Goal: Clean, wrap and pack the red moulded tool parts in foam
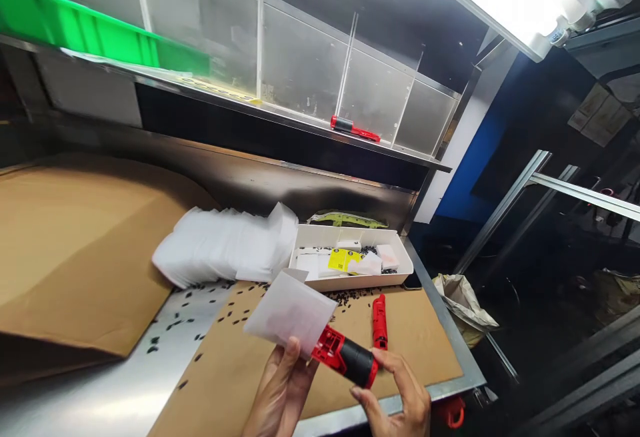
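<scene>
My left hand pinches a white translucent foam pouch by its lower edge. A red and black plastic tool housing sits partly inside the pouch, its black end sticking out to the right. Around that exposed end, my right hand has its thumb and forefinger closed at the rim. A second red housing piece lies on the brown cardboard sheet just beyond my right hand. The pouch hides the other end of the held housing.
A pile of white foam pouches lies beside a large cardboard box. Behind the sheet stands a white tray with labels and small black parts. Black bits are scattered about. Another red and black housing rests on the shelf near a green bin.
</scene>
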A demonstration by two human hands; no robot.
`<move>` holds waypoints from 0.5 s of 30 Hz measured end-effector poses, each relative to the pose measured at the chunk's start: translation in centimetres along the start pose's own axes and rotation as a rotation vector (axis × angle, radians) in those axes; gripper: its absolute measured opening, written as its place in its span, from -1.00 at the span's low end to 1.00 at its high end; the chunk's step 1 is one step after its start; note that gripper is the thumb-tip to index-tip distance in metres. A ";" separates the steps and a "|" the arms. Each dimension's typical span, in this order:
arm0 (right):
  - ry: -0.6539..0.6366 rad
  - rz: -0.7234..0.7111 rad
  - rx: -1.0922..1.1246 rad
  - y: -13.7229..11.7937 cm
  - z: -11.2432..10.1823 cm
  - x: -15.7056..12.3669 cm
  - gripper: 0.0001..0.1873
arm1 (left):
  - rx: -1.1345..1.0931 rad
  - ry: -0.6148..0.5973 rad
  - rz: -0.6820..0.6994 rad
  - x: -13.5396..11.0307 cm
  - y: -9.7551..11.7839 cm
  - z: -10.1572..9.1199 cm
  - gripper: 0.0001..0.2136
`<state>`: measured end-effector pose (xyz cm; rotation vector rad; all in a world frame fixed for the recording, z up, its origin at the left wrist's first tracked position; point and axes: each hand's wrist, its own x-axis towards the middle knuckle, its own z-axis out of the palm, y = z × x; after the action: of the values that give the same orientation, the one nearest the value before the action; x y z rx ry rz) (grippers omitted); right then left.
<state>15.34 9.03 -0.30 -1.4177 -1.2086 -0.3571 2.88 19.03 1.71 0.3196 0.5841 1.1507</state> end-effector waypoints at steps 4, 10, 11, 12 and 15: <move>0.028 0.005 -0.006 -1.1 0.3 0.4 -0.70 | 0.027 -0.034 -0.045 -1.7 -3.1 0.1 -0.50; -0.065 0.206 -0.002 -1.9 -1.1 1.2 -0.54 | 0.050 -0.147 -0.103 -3.9 -4.6 0.4 -0.50; -0.098 0.251 0.004 -1.9 -1.4 1.2 -0.51 | 0.029 -0.166 -0.104 -3.8 -4.5 0.2 -0.47; -0.129 0.290 0.013 -1.9 -1.7 1.3 -0.49 | 0.002 -0.180 -0.105 -3.7 -4.3 0.0 -0.45; -0.178 0.338 0.036 -2.0 -2.1 1.3 -0.48 | -0.101 -0.198 -0.112 -3.1 -3.4 -0.5 -0.52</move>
<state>15.19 7.36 2.40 -1.6152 -1.0843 0.0253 4.25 14.83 0.36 0.3061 0.3645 1.0234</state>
